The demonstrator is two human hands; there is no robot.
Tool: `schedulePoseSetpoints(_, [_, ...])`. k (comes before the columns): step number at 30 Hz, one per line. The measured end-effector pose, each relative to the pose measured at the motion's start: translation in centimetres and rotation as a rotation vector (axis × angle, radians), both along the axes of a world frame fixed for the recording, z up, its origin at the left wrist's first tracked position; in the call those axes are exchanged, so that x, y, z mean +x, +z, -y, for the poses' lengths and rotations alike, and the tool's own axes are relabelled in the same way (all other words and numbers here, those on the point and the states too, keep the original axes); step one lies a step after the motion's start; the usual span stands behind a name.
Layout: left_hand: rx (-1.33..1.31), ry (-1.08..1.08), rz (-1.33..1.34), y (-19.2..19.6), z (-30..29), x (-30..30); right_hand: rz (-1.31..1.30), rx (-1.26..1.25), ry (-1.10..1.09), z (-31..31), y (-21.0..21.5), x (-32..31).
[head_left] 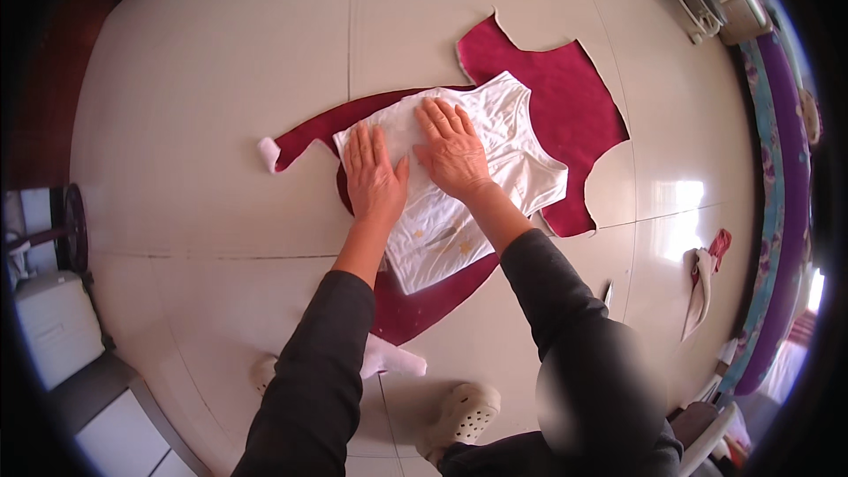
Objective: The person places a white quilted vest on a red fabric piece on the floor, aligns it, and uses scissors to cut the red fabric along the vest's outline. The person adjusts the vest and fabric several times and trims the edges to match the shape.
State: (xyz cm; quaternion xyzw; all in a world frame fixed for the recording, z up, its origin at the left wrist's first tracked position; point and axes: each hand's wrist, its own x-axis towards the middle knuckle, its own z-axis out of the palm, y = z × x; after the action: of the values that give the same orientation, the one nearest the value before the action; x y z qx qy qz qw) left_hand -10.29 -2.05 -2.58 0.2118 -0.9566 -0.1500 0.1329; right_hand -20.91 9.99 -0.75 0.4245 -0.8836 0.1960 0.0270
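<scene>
A white sleeveless top with small yellowish prints near its lower edge lies spread on the tiled floor. Under it, and showing past its sides, is dark red fabric with pale fuzzy turned-over ends. Beyond the top, toward the far right, more dark red fabric lies flat with curved cut-outs and a pale edge. My left hand presses flat on the left part of the top. Just right of it, my right hand lies on the top, fingers stretched out. Neither hand grips anything.
Scraps of red and pale fabric lie on the floor at right, near a purple-and-blue padded edge. A small pointed object rests by my right forearm. My beige clog is close below; white cabinets stand at left.
</scene>
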Motion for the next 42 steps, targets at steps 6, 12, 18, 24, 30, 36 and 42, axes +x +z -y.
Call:
schedulePoseSetpoints(6, [-0.091,-0.030,0.057,-0.9,-0.4,0.3,-0.032,0.041,-0.132,-3.4,-1.2,-3.5])
schedulePoseSetpoints(12, [-0.079,-0.037,0.099,-0.3,-0.3,0.2,-0.062,0.037,-0.299,-5.4,-2.3,-5.7])
schedulePoseSetpoints(18, [-0.092,-0.032,0.090,-1.2,-0.3,0.3,-0.031,0.056,-0.345,-5.5,-2.8,-5.5])
schedulePoseSetpoints(24, [-0.067,-0.070,0.086,-1.8,0.3,0.0,0.241,-0.049,-0.289,-6.4,-3.3,-8.1])
schedulePoseSetpoints(30, [0.256,-0.189,0.173,1.7,3.9,0.1,0.396,-0.545,-0.416,-13.6,4.2,-4.0])
schedulePoseSetpoints(36, [0.312,-0.211,-0.194,3.7,-1.2,9.4,0.261,-0.189,-0.791,-34.0,2.6,13.7])
schedulePoseSetpoints(42, [0.219,-0.322,0.096,4.2,-10.2,19.2,0.170,0.087,-1.067,-40.9,-0.1,25.1])
